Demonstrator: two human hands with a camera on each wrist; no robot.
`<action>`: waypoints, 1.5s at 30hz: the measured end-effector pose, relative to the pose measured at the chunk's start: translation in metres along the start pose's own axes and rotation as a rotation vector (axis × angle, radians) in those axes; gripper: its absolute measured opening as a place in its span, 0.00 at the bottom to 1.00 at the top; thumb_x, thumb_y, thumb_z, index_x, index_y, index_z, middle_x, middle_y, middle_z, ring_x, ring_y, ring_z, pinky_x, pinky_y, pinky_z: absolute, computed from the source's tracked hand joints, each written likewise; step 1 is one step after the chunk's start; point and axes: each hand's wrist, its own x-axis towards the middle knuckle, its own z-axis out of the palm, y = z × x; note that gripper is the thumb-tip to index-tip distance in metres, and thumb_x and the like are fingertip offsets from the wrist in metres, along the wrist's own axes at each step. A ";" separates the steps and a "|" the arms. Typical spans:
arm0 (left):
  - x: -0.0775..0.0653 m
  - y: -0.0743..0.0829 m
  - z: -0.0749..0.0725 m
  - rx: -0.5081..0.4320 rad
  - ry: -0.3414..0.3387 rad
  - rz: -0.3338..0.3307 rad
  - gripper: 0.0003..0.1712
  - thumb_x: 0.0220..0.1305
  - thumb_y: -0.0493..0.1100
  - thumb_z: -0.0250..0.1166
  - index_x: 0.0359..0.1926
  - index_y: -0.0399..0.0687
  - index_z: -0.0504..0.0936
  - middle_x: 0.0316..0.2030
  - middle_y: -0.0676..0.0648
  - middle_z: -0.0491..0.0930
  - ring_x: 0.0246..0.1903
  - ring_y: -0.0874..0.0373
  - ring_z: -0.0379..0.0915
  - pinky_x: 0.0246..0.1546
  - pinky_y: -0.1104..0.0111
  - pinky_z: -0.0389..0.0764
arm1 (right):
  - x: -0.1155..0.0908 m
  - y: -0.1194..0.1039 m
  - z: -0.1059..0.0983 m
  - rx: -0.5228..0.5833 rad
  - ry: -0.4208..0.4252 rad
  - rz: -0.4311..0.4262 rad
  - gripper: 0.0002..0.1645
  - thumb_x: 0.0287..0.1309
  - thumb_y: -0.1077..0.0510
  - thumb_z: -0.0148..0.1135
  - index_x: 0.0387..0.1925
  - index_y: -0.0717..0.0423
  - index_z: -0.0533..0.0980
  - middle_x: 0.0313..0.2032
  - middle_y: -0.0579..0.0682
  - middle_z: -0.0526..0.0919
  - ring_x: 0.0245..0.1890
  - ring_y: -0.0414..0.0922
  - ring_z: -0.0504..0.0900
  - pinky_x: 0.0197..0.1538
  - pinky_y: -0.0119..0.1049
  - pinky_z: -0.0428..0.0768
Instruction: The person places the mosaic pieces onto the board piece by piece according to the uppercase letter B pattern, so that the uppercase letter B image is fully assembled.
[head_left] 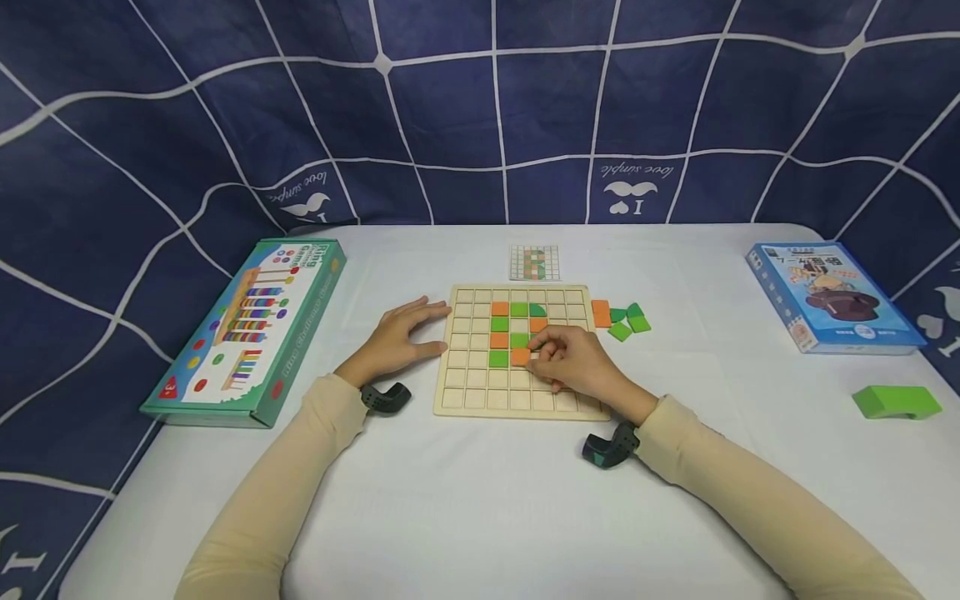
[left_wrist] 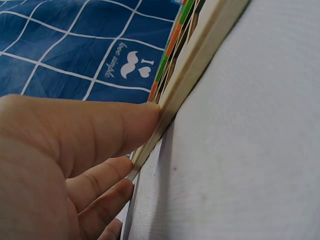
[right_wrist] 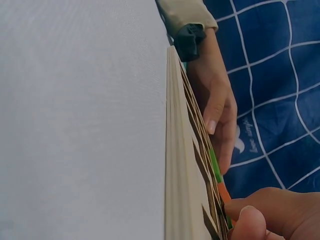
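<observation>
A square wooden grid board (head_left: 465, 398) lies on the table, with orange and green square tiles in several of its cells. One cell near the top holds a dark green rounded piece (head_left: 537, 310). My left hand (head_left: 401, 337) is at the board's left edge, its thumb (left_wrist: 135, 122) against the side and its fingers spread. Over the board's middle, my right hand (head_left: 573, 362) has curled fingers and pinches a small dark green piece (right_wrist: 229, 221), mostly hidden by the fingertips. An orange tile (head_left: 519, 357) lies just left of these fingertips.
Loose orange and green pieces (head_left: 630, 321) lie right of the board. A pattern card (head_left: 534, 262) is behind it. A green game box (head_left: 300, 333) stands at left; a blue box (head_left: 840, 300) and a green block (head_left: 896, 402) are at right.
</observation>
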 end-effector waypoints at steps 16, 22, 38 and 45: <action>0.000 0.000 -0.001 0.005 -0.002 0.005 0.39 0.69 0.49 0.73 0.77 0.46 0.75 0.80 0.44 0.66 0.85 0.43 0.47 0.84 0.43 0.41 | 0.000 -0.001 0.002 0.002 -0.007 -0.006 0.15 0.64 0.68 0.72 0.51 0.70 0.83 0.27 0.49 0.83 0.18 0.42 0.80 0.25 0.32 0.84; -0.001 0.001 -0.001 0.002 0.001 0.009 0.38 0.70 0.49 0.73 0.77 0.45 0.75 0.80 0.43 0.67 0.84 0.42 0.48 0.84 0.43 0.42 | -0.001 -0.001 0.001 0.017 -0.015 -0.014 0.15 0.65 0.67 0.71 0.52 0.70 0.83 0.28 0.50 0.83 0.18 0.43 0.80 0.25 0.31 0.84; -0.002 0.000 0.001 0.008 0.006 0.019 0.38 0.69 0.48 0.73 0.77 0.45 0.75 0.80 0.43 0.67 0.84 0.41 0.47 0.83 0.41 0.41 | -0.001 -0.012 -0.027 0.184 -0.189 0.054 0.16 0.74 0.68 0.63 0.58 0.73 0.81 0.39 0.58 0.84 0.27 0.41 0.83 0.35 0.33 0.88; -0.001 0.000 0.001 0.013 0.009 0.030 0.38 0.69 0.47 0.74 0.77 0.44 0.75 0.80 0.42 0.67 0.84 0.41 0.48 0.83 0.41 0.43 | 0.002 -0.010 -0.058 0.143 -0.129 0.009 0.19 0.75 0.65 0.63 0.61 0.74 0.79 0.39 0.62 0.85 0.27 0.42 0.82 0.34 0.34 0.86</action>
